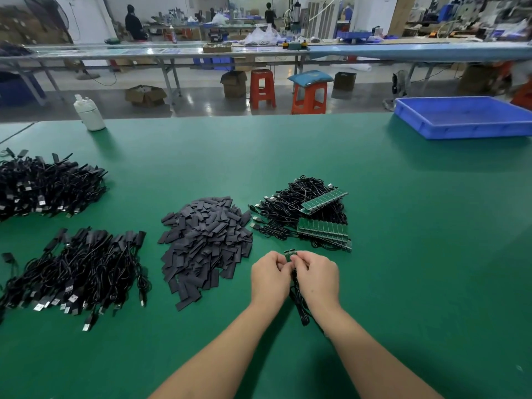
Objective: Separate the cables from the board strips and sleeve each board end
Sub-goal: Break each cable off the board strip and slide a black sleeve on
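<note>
Over the green table [374, 197], both hands' grip, left [269, 279] and right [318, 276], pinched on one small board [289, 252]

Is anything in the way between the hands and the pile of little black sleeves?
No, nothing visible. Just bare green mat lies between the left hand and the sleeve pile, up to its left.

The table mat [316, 156] is plain green, and on it lie glossy black cables [72, 272] with silvery-white plugs, a heap of matt dark grey sleeves [205, 243], and darker green board strips [324, 228] — ruled by pale lines into narrow segments. A blue plastic tray [460, 131] and a white bottle [89, 112] stand at the far edge — beyond them, orange-red stools [261, 87], one under a blue cushion [310, 77].
</note>
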Demonstrator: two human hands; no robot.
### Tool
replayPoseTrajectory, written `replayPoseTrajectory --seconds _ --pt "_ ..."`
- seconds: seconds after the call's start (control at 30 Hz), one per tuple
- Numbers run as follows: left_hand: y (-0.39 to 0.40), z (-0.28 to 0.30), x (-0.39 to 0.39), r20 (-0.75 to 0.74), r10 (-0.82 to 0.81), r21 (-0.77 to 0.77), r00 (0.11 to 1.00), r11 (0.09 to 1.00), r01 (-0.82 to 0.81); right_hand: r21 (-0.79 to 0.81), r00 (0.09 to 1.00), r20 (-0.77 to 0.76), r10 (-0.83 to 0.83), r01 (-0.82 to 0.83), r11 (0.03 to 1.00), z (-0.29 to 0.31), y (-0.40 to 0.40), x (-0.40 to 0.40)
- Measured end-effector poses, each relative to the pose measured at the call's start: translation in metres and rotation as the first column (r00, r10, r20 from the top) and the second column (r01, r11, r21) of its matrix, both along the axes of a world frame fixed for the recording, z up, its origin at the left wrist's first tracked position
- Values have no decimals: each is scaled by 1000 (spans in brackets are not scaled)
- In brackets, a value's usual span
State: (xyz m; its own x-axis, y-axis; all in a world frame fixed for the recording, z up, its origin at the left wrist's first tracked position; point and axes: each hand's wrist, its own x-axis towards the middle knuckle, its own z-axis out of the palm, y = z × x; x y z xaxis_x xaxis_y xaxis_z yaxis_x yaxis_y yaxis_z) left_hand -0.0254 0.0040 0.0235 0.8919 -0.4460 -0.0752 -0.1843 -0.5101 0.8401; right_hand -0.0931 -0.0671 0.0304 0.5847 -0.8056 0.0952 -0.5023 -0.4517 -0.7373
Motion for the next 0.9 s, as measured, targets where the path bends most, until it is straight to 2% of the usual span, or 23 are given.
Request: replayPoseTrajectory --seconds 0.53,0.77,0.9 --pt "-7 -11 -3 -12 36 53 999 998 -36 -42 994 -105 -4 -1 999 -19 -4 5" --pt "9 -13 17 -100 160 -27 982 986 -163 66 999 9 -40 39 997 -15 -33 1" --pt "36 -13 37 -196 134 -141 971 976 -164 177 993 81 -87 72 982 -8 -70 -6"
